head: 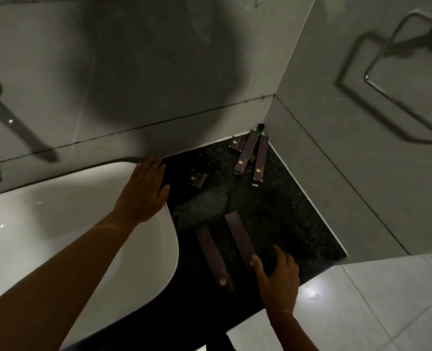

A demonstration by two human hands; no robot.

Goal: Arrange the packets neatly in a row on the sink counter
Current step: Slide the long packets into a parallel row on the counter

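The dark bench (273, 211) beside the white sink (83, 224) carries scattered brown packets (245, 154) near the wall corner.

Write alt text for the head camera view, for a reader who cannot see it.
A person's right hand touches one of two long dark packets lying side by side on a black sink counter, while the left hand rests flat on the white basin rim. More packets lie jumbled in the far corner, one small packet apart.
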